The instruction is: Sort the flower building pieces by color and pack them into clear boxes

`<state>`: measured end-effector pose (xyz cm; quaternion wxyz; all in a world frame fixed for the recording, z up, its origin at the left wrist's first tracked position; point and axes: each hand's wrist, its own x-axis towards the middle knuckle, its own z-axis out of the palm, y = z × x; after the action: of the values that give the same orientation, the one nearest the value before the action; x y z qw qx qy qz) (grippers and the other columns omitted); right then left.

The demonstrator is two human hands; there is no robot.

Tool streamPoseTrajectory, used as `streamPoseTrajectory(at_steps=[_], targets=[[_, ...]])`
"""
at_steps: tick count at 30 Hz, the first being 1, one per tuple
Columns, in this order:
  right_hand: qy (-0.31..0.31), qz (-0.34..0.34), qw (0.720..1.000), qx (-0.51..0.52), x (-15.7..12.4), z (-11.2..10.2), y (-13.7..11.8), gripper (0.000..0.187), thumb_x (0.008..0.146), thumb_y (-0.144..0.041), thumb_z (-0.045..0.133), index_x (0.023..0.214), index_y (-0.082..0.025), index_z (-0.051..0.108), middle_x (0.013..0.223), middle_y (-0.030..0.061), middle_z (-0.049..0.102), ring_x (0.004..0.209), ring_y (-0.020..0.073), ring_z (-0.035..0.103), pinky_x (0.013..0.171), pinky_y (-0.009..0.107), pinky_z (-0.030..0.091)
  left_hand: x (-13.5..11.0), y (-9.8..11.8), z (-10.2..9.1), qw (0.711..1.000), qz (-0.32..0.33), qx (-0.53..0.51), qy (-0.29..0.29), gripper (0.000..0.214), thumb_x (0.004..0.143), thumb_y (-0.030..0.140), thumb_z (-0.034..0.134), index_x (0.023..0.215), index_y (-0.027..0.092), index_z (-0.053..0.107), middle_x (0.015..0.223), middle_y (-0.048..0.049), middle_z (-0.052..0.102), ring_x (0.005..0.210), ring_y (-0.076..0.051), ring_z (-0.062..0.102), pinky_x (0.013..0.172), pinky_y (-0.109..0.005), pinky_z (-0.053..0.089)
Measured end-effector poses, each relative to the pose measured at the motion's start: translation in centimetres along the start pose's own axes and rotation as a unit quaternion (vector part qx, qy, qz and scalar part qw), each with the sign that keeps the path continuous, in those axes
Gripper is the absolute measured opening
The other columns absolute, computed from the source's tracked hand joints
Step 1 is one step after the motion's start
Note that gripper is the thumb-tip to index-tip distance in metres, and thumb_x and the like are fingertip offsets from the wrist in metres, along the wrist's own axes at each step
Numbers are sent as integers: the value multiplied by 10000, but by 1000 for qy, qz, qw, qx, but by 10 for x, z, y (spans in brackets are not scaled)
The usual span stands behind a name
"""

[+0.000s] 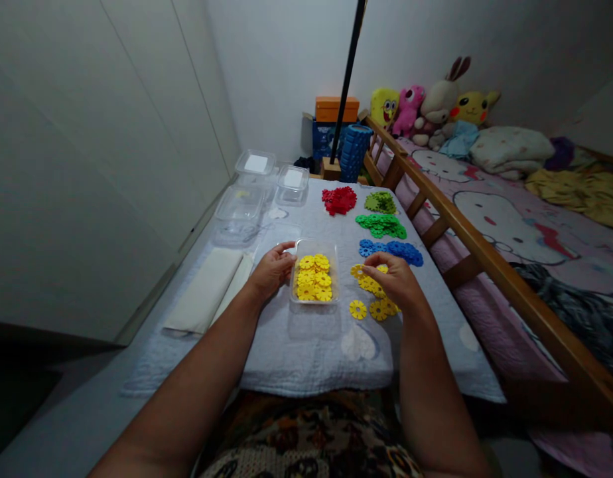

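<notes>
A clear plastic box (333,300) in front of me holds several yellow flower-shaped discs (314,277). My left hand (272,269) curls around the box's left wall and holds it. My right hand (393,282) rests on a loose pile of yellow discs (373,307) just right of the box, fingers closed in a pinch on discs there. Beyond lie separate piles: blue discs (392,250), green discs (382,225), light green discs (381,201) and red discs (339,199).
Everything lies on a white quilted cloth (306,352). Several empty clear boxes (239,211) and lids stand at the far left, a folded white cloth (205,289) beside them. A wooden bed rail (490,265) runs along the right; a black pole (347,73) stands behind.
</notes>
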<state>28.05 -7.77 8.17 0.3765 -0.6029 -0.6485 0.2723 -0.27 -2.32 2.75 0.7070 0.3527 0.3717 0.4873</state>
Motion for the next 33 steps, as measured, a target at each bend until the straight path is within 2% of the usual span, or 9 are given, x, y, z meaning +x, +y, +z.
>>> streamPoseTrajectory(at_steps=[6,11,15,18,22,25,28,30,33], targets=[[-14,-95,994,-53,10,44,-39,72,846,-268,643,812,-233,696,871,21,733,912,218,631,998,423,408,1,-1,0,1000,1,-2,5,596,640,219,849,1189,175,621,620,86,540,465,-72,518,446,-173,367],[-61,-90,985,-137,14,77,-50,93,845,-170,673,858,-248,721,895,17,746,991,235,619,1123,547,266,2,-1,-1,1000,7,0,0,598,630,246,858,1176,172,626,640,76,564,472,-74,522,462,-182,390],[-62,-76,980,-171,13,88,-52,191,848,-134,669,980,-260,726,916,26,760,1049,251,612,1157,589,189,1,-1,-1,1000,7,7,-1,606,634,272,858,1182,178,615,654,67,585,487,-86,546,468,-186,403],[-29,-82,982,-166,13,80,-46,205,857,-156,651,1021,-256,723,981,41,770,1079,266,603,1144,570,221,1,-1,-1,1000,6,8,0,599,637,266,854,1179,179,614,649,68,585,487,-90,552,471,-189,414],[31,-85,984,-156,14,47,-18,167,878,-228,604,992,-231,727,1091,78,756,1093,273,605,1072,481,345,0,0,-1,1000,3,6,3,586,640,236,849,1175,184,617,627,81,559,475,-84,540,468,-184,408],[57,-32,979,-195,12,17,16,212,889,-262,567,1014,-219,733,1151,93,743,1105,281,609,1028,447,398,0,0,0,1000,1,3,4,579,642,220,842,1175,185,618,614,89,539,470,-80,532,459,-178,389],[72,53,956,-279,5,-3,52,276,883,-256,551,1080,-218,740,1222,116,721,1113,307,601,986,440,416,0,0,0,1000,2,2,3,575,637,218,842,1167,183,622,601,92,526,465,-80,527,452,-176,379],[76,87,941,-317,0,-8,70,331,889,-239,519,1143,-217,730,1277,134,699,1126,321,592,964,441,419,1,-1,-1,1000,3,4,3,573,637,226,844,1165,182,626,604,89,535,461,-79,522,450,-176,379],[61,96,934,-338,-6,-7,83,366,904,-218,468,1177,-216,711,1299,145,682,1133,318,590,951,432,422,1,-1,-1,1000,4,6,7,579,637,240,849,1169,179,628,617,82,555,458,-74,516,451,-175,381]])
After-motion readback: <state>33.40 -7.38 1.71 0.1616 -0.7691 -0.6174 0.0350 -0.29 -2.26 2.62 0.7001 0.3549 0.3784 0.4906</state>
